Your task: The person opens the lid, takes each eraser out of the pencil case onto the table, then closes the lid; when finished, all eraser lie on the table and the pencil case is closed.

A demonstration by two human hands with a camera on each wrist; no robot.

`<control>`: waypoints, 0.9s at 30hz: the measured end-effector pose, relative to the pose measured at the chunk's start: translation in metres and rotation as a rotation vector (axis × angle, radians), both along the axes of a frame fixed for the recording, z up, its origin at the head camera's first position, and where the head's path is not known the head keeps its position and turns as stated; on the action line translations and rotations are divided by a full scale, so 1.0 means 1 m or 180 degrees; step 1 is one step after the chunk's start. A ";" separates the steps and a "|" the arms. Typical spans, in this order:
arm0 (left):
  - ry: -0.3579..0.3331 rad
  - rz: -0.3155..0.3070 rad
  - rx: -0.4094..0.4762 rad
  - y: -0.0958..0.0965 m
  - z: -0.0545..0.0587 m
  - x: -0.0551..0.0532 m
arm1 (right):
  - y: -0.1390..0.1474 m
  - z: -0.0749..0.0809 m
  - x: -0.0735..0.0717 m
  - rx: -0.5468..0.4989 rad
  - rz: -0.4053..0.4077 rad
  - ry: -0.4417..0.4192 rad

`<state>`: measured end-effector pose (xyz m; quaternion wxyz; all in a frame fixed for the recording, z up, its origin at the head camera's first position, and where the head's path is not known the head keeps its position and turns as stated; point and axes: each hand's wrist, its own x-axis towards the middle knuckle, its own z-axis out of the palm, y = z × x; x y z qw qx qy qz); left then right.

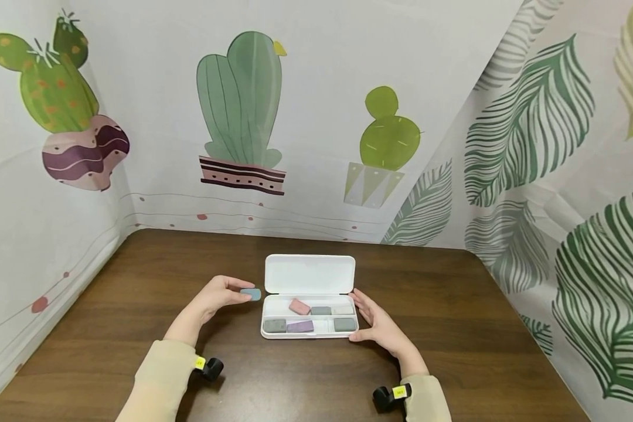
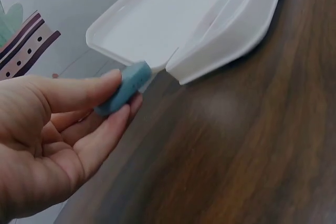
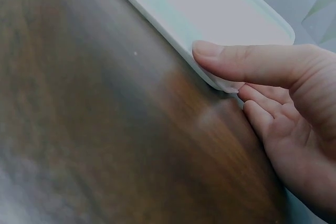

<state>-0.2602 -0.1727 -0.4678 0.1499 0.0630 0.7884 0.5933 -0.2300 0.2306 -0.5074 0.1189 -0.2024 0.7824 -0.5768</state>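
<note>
Between the thumb and fingers of my left hand point(image 1: 218, 297) is a small blue eraser point(image 1: 251, 294), pinched just off the left side of a white pencil case point(image 1: 310, 336). Faint marks show on the eraser in the left wrist view. The case lies open on the table, its lid point(image 1: 310, 274) tipped back. My right hand point(image 1: 378, 329) grips the case's right end, thumb at the front corner, fingers along the side and back. Inside, the back compartment has a pink eraser point(image 1: 299, 306), a grey one and a whitish one. Grey blocks, a purple eraser point(image 1: 300, 326) and something white lie in front.
The brown wooden table point(image 1: 274, 381) reaches back to a wall cloth point(image 1: 316, 217) printed with cacti and leaves. Black cameras point(image 1: 211, 369) with yellow labels are strapped to both wrists. The raised lid stands behind the case's tray.
</note>
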 end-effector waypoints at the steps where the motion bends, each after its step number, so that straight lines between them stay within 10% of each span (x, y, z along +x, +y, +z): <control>1: -0.0016 0.0022 -0.0010 0.000 -0.001 0.000 | 0.000 0.000 0.000 -0.0011 -0.0001 -0.0006; 27: 0.0305 0.0159 -0.0668 0.015 -0.005 0.002 | -0.001 0.002 0.000 -0.0091 -0.0069 -0.0115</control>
